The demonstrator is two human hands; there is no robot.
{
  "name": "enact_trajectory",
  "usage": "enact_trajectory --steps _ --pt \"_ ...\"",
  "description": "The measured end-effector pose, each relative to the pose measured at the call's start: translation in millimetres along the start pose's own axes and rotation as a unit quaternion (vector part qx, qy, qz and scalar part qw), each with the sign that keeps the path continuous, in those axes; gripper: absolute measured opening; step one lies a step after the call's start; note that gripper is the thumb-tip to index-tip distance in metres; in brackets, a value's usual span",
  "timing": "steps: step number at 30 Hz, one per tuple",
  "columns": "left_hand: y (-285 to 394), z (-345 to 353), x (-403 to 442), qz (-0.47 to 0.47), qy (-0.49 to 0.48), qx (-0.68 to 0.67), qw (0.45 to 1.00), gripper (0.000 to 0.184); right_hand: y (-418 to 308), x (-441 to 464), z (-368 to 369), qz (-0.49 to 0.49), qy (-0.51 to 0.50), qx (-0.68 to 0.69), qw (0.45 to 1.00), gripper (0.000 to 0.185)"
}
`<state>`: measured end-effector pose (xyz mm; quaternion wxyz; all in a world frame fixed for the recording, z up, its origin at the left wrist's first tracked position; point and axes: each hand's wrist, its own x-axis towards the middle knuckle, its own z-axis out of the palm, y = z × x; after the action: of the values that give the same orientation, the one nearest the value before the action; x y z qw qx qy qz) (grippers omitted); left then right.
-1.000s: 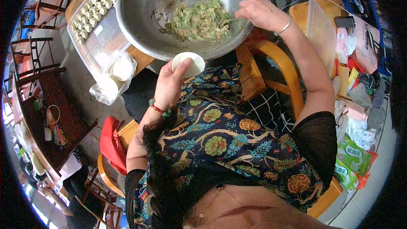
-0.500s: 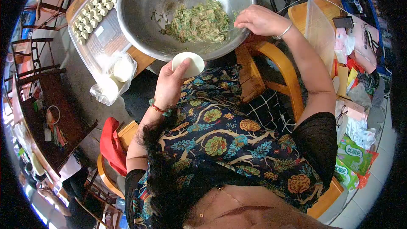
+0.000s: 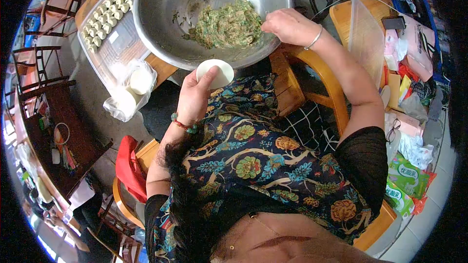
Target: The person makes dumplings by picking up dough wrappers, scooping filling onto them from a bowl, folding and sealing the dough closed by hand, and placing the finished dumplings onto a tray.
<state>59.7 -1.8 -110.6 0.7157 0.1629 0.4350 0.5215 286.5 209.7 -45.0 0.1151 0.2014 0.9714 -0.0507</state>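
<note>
My left hand point(image 3: 194, 92) pinches a round white dumpling wrapper point(image 3: 223, 74) with the thumb lying on top, just outside the near rim of a large metal bowl point(image 3: 146, 24). Inside the bowl is a mound of green-flecked dumpling filling point(image 3: 229, 23). My right hand point(image 3: 287, 26) is over the bowl's right side, its fingers closed together at the edge of the filling. What those fingers grip is hidden; a thin utensil showed there a moment ago. To the left, folded dumplings point(image 3: 105, 17) sit in rows on a clear plastic tray point(image 3: 119, 48).
A plastic bag of wrappers point(image 3: 139, 85) rests on the tray's near corner. Wooden chair arms point(image 3: 336, 97) flank my body, and a red cloth point(image 3: 129, 165) hangs at the left. On the right are a plastic lid point(image 3: 365, 39) and green packages point(image 3: 407, 178).
My right hand has shifted slightly left, further over the filling, and the thin utensil no longer shows clearly. The left hand keeps the wrapper in nearly the same place.
</note>
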Motion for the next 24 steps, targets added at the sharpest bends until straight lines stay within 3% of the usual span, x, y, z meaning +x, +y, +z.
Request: enact_trajectory --steps 2,4,8,11,13,14,17,18,21,24 --pt "-2.2 -1.0 1.3 -0.002 0.004 0.004 1.000 0.026 -1.0 2.9 -4.8 -0.006 -0.011 0.004 1.000 0.005" --pt "-1.3 -0.3 1.7 -0.002 0.008 0.008 1.000 0.025 -1.4 6.2 -15.6 0.054 -0.141 0.050 0.987 0.013" --pt "3.6 5.8 -2.3 -0.003 0.005 -0.017 1.000 0.026 8.2 -3.4 -11.1 0.031 -0.062 0.207 0.976 0.017" --pt "11.1 6.8 -9.4 0.002 0.005 -0.024 1.000 0.026 3.0 -7.8 -24.0 0.052 -0.079 0.281 0.955 0.020" --pt "14.9 1.1 -10.5 0.021 0.001 -0.042 0.999 0.027 -4.1 -9.5 -36.3 0.124 -0.152 0.396 0.897 0.021" --pt "20.4 -1.5 -14.4 0.037 -0.006 -0.042 0.998 0.032 -5.2 -12.4 -34.5 0.120 -0.151 0.396 0.898 0.021" --pt "29.7 -8.4 -18.9 0.101 0.005 -0.060 0.993 0.048 -20.4 -18.1 -39.9 0.123 -0.066 0.524 0.840 0.020" --pt "32.7 -8.9 -19.2 0.105 0.011 -0.059 0.993 0.048 -33.0 -17.5 -50.0 0.116 -0.067 0.524 0.841 0.020" --pt "38.5 -9.4 -18.8 0.122 0.007 -0.106 0.987 0.059 -74.0 -13.3 -64.8 0.161 0.066 0.519 0.837 0.018" --pt "35.9 -9.1 -15.7 0.113 0.011 -0.135 0.984 0.065 -103.7 -3.2 -55.1 0.030 0.234 0.290 0.928 0.018"
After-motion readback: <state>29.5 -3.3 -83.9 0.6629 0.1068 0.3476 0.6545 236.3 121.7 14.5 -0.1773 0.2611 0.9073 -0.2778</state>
